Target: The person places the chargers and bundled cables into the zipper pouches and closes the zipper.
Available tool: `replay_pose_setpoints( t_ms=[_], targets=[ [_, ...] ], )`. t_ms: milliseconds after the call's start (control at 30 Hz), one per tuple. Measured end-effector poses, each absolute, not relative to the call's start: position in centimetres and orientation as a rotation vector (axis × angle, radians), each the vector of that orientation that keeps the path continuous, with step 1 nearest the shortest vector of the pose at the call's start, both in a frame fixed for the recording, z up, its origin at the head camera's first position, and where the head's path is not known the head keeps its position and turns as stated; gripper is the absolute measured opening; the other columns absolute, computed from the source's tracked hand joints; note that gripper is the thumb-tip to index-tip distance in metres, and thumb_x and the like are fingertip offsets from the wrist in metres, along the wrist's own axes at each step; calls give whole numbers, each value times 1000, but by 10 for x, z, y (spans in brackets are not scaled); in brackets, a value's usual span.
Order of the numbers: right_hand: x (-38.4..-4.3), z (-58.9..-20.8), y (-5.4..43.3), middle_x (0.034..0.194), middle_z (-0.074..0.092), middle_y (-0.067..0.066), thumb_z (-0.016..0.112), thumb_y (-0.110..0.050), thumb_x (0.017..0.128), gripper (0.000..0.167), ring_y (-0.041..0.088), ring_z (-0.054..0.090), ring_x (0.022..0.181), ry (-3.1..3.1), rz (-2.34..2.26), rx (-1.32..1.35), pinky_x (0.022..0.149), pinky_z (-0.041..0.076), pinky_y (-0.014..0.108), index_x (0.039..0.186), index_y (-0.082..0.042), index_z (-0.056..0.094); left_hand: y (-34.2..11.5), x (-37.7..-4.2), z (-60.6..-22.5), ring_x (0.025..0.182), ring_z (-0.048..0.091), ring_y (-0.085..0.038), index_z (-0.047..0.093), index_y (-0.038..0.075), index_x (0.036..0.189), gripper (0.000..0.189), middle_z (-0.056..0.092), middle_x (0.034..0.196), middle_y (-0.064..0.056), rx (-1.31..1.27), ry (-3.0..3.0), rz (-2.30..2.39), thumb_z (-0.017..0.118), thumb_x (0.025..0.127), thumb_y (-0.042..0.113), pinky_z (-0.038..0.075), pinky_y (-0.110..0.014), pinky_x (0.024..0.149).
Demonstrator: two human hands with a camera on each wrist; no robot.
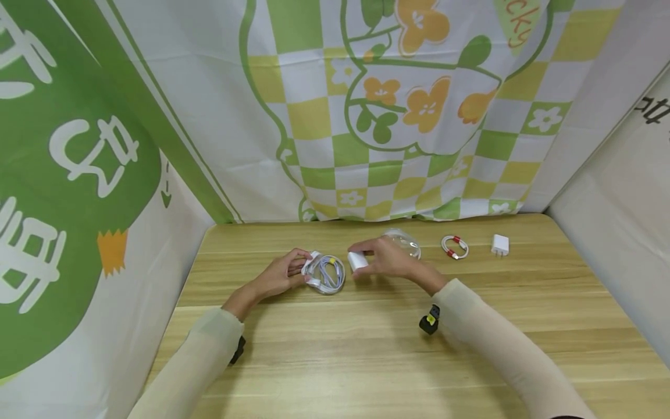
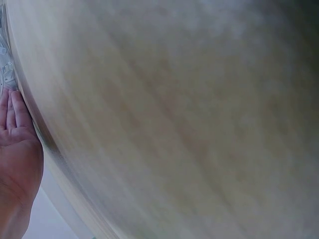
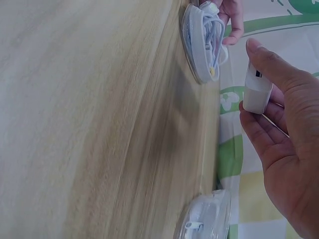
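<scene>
A white charger block (image 1: 358, 261) is pinched between the thumb and fingers of my right hand (image 1: 389, 259). In the right wrist view, a dark port shows on one face of that charger block (image 3: 258, 92), held up beside the coil. My left hand (image 1: 280, 274) grips the left edge of a round clear plastic case (image 1: 327, 291) around a coiled whitish cable (image 1: 331, 272) with a yellow tie. The right wrist view shows the left fingers (image 3: 235, 22) behind the case's rim. Only the palm side of my left hand (image 2: 17, 149) appears at the left wrist view's edge.
Behind my right hand lies another clear round case (image 1: 410, 241), partly hidden. Further right on the wooden table (image 1: 366, 349) are a small white cable with red ties (image 1: 455, 247) and a white plug adapter (image 1: 500, 244). A patterned cloth (image 1: 324, 145) hangs along the back edge.
</scene>
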State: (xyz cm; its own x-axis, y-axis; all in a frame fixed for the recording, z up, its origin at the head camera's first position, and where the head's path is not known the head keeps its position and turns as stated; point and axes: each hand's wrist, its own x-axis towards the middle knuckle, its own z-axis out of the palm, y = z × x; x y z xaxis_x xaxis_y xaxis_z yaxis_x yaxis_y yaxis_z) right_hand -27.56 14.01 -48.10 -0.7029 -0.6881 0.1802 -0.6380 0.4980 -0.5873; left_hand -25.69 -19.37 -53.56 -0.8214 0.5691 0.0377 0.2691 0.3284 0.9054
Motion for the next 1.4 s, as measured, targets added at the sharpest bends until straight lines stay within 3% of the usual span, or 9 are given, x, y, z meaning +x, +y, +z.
replay_pose_setpoints(
  t_ms=[500,733,1000,1400],
  targets=[
    [-278,-491,121,122,78,10,95,-29,80,57,20,75,103,2656,-957,-1211,90,62,30,127,-2,76,-194,-257,-535,140,55,-44,49,-3,141,49,59,147,-31,748,2298,1509,72,98,0,44,-52,118],
    [-277,-495,112,121,79,6,95,-34,80,58,12,72,95,2678,-920,-1179,82,59,24,127,-7,77,-194,-256,-535,140,55,-44,49,-2,141,49,58,148,-30,737,2312,1494,73,98,0,44,-52,117],
    [-277,-497,102,115,80,6,95,-34,80,56,10,68,86,2702,-911,-1223,74,56,23,125,-6,77,-194,-256,-534,139,57,-40,50,1,141,49,61,147,-26,709,2313,1482,73,98,1,46,-46,117],
    [-279,-501,91,117,80,2,94,-38,81,54,8,69,88,2689,-928,-1222,76,56,23,125,-11,78,-193,-257,-534,140,57,-40,49,2,143,49,60,147,-26,701,2310,1474,72,100,3,44,-52,119]
  ],
)
